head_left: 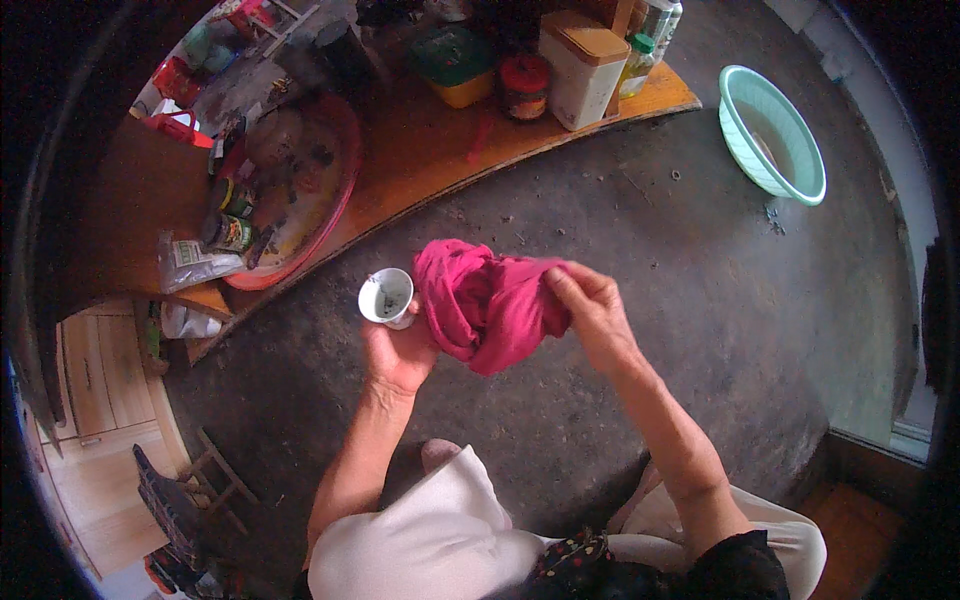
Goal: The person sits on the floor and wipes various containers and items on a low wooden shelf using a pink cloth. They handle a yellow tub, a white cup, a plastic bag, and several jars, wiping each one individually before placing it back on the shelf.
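My left hand [397,352] is wrapped around a small white cup [386,296], tilted so its inside faces me. Dark specks show at the bottom of the cup. A bunched pink cloth [491,311] hangs just right of the cup, pinched at its right edge between the thumb and fingers of my right hand [592,307]. The cloth's left side lies against the fingers of my left hand and hides some of them. Both hands are held above the dark floor, in front of my knees.
A wooden table [420,157] at upper left carries a red-rimmed round tray [330,225], jars, a white canister [581,71] and bottles. On the floor at upper right, a mint-green basin [772,135] holds murky water. A small chair [176,495] stands at lower left.
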`<state>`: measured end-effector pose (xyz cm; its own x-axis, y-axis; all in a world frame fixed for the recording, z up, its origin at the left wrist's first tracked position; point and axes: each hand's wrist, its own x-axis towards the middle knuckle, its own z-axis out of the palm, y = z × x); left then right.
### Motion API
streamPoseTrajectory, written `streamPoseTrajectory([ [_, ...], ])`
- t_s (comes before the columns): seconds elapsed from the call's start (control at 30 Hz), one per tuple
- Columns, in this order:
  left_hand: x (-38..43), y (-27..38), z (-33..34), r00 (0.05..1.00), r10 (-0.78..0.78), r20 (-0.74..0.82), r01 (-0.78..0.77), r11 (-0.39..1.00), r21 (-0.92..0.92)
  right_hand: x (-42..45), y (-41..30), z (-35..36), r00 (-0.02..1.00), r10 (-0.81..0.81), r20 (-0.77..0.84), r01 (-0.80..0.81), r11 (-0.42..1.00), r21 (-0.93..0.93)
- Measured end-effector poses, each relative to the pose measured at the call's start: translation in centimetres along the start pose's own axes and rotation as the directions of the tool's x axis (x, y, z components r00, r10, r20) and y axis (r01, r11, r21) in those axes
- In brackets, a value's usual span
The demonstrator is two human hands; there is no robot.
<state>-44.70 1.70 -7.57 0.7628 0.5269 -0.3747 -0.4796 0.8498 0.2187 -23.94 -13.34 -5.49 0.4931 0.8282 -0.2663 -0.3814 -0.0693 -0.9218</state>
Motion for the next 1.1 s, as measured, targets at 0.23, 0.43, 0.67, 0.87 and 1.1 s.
streamPoseTrajectory([
  [0.23, -0.2, -3.6, 2.6, 0.969, -0.233, -0.084, 0.230, 0.972, -0.052, 0.7, -1.5, 0.9, 0.993, 0.034, 0.112, -0.076, 0.915, 0.397],
  [0.43, -0.5, -2.7, 1.8, 0.951, -0.299, 0.077, 0.306, 0.946, -0.106, -0.4, -0.7, 2.0, 0.998, 0.013, 0.065, -0.038, 0.915, 0.401],
  [0.67, -0.7, -1.9, 2.3, 0.978, -0.147, -0.150, 0.179, 0.956, 0.234, 0.8, -2.9, -0.9, 0.989, 0.146, -0.001, -0.115, 0.777, 0.619],
  [0.87, 0.0, -0.5, 3.6, 0.990, -0.087, -0.114, 0.136, 0.815, 0.563, -0.2, -8.2, 1.3, 0.896, -0.253, 0.365, 0.374, 0.873, -0.312],
  [1.1, 0.3, -1.0, 7.0, 0.970, 0.059, -0.236, 0.147, 0.633, 0.760, 1.1, -8.3, 4.5, 0.649, -0.132, 0.750, 0.755, -0.008, -0.655],
])
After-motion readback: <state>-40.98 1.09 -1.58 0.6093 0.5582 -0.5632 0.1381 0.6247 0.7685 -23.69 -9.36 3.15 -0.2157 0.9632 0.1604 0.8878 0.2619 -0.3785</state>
